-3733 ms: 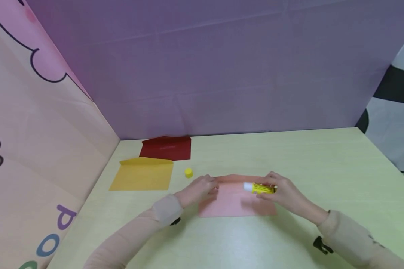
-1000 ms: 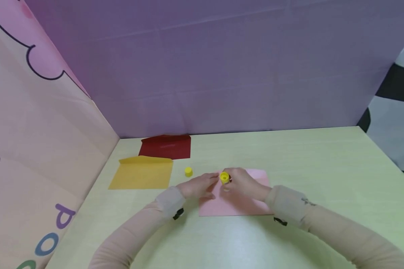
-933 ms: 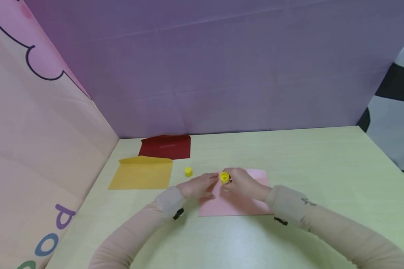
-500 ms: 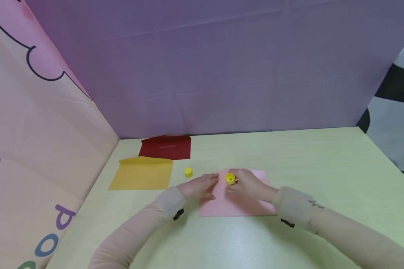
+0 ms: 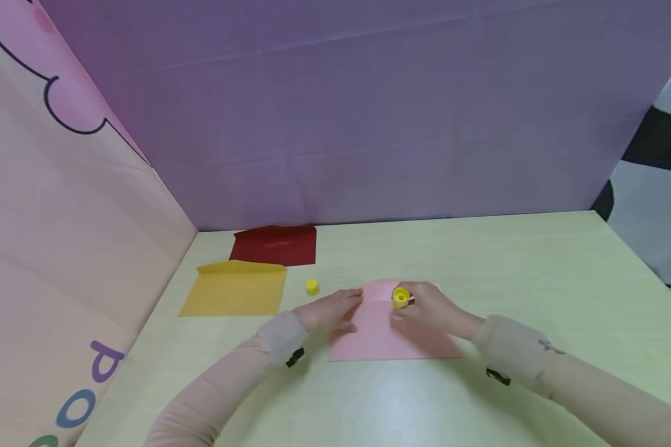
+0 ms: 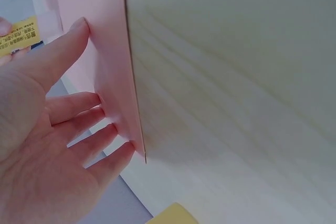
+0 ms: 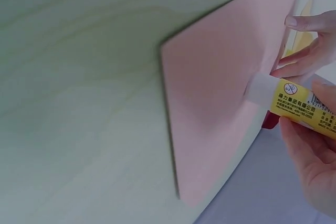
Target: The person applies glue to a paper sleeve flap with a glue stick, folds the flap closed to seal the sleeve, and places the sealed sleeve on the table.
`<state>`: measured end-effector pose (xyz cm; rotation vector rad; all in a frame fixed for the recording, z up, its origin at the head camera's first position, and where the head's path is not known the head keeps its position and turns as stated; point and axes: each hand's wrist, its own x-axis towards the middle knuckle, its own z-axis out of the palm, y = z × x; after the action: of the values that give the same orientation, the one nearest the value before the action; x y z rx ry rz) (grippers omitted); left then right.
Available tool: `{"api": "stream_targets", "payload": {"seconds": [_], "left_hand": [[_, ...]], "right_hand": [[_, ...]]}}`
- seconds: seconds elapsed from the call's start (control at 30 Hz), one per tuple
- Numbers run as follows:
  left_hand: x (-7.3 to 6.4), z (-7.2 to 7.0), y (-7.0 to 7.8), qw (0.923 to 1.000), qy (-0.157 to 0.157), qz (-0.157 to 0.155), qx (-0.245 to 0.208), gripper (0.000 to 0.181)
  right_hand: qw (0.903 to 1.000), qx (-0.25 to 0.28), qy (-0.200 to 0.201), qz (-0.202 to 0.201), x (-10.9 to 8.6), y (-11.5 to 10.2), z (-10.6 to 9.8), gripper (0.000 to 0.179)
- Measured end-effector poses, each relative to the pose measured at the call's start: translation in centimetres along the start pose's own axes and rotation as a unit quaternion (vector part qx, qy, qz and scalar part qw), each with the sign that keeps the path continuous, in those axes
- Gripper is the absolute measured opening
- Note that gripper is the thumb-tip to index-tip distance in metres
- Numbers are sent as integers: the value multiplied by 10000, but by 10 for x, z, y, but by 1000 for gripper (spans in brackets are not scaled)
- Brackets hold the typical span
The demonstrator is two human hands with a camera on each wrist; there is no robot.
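A pink envelope lies on the table with its flap at the far side. My left hand rests on its left part; in the left wrist view the fingers are spread and their tips touch the paper. Between thumb and fingers my right hand grips a yellow glue stick, upright with its base up. In the right wrist view the white end of the glue stick meets the pink paper near the flap. The palm side of the right hand is hidden in the head view.
The yellow glue stick cap stands left of the pink envelope. Farther left lie a yellow envelope and, behind it, a dark red envelope. A purple cloth wall rises at the table's back edge.
Earlier the glue stick was held sideways above the envelope; then it was turned tip down at the flap's left. Over the last second it has slid right along the paper. The left hand stays put.
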<state>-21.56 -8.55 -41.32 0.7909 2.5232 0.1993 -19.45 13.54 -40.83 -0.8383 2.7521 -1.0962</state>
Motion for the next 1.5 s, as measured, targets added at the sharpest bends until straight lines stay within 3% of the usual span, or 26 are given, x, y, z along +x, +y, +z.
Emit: {"api": "stream_targets", "payload": {"seconds": [0.27, 0.67, 0.83, 1.03, 1.1, 1.17, 1.33, 1.4, 1.5], "left_hand": [[-3, -1, 1, 9999, 0, 136, -62, 69], [-4, 0, -1, 9998, 42, 183, -49, 70], [-4, 0, -1, 9998, 62, 181, -72, 69], [-4, 0, -1, 9998, 67, 184, -18, 69], [-4, 0, -1, 9998, 67, 174, -11, 69], [-3, 0, -1, 9998, 65, 176, 8, 69], [-2, 0, 0, 9998, 67, 195, 82, 69], [-2, 0, -1, 9997, 72, 201, 112, 69], [-2, 0, 0, 9997, 62, 182, 125, 68]], "right_hand": [[9994, 272, 10, 236, -7, 6, -5, 15], [9994, 274, 102, 187, -15, 14, -12, 17], [9999, -138, -1, 90, -21, 13, -20, 22], [9917, -1246, -183, -261, -29, 12, -30, 23], [9837, -1701, -194, -558, -32, 12, -31, 26], [9662, -2364, -133, -1017, -34, 13, -31, 28], [8945, -3961, 375, -2040, -32, 17, -27, 28], [8812, -4175, 502, -2160, -31, 18, -24, 27], [8717, -4294, 634, -2276, -31, 19, -19, 28]]}}
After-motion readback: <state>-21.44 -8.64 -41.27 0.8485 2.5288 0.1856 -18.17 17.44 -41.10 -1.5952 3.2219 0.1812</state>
